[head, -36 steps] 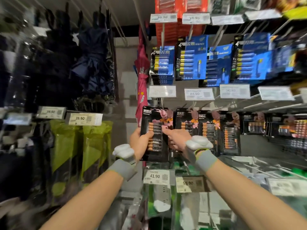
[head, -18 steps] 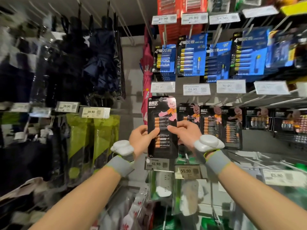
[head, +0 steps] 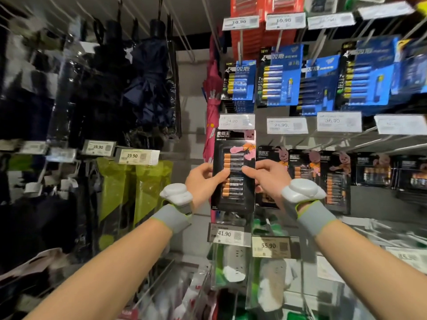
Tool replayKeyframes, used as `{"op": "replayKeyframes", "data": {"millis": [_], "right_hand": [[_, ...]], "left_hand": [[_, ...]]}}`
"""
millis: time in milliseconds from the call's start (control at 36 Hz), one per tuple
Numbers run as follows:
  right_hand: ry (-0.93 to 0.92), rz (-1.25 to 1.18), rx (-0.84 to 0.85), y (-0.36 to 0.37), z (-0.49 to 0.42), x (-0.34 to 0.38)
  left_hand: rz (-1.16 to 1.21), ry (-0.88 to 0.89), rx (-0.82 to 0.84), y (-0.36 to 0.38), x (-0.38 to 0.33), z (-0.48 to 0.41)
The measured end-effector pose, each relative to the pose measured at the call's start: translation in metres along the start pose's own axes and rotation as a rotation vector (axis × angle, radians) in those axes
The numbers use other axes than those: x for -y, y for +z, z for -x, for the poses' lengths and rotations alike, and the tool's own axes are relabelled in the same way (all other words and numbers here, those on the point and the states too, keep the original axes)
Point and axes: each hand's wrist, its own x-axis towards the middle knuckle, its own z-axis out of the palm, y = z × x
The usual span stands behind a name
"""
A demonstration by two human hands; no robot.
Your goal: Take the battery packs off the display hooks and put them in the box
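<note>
Dim shop aisle: grey wall panel [head: 191, 93], white price tags [head: 339, 121].

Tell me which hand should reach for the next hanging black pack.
Probably right: the right hand sits beside the hanging black packs, while the left hand grips the held pack farther away.

You are holding the Duracell pack [head: 233, 169] in a crowded slot. The 24.90 price tag [head: 236, 121] is hanging just above its top edge, the 41.90 tag [head: 228, 234] is jutting out below, and neighbouring packs [head: 305, 167] are crowding your right hand [head: 268, 179]. A pink umbrella [head: 211, 107] is hanging near your left hand [head: 202, 181]; left of it, bare grey wall panel [head: 191, 116] is lying open.
</note>
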Motion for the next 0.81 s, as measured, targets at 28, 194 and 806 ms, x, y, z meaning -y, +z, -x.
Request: {"op": "replayKeyframes", "data": {"millis": [28,194,806], "right_hand": [[-0.002,0.003,0.001,0.0,-0.001,0.001],[0.016,0.014,-0.012,0.001,-0.012,-0.01],[0.086,0.338,-0.019,0.019,-0.068,-0.067]], "left_hand": [[0.003,0.005,0.005,0.0,-0.001,-0.002],[-0.04,-0.013,0.053,0.003,0.012,-0.02],[-0.072,-0.06,0.175,0.031,0.076,-0.105]]}}
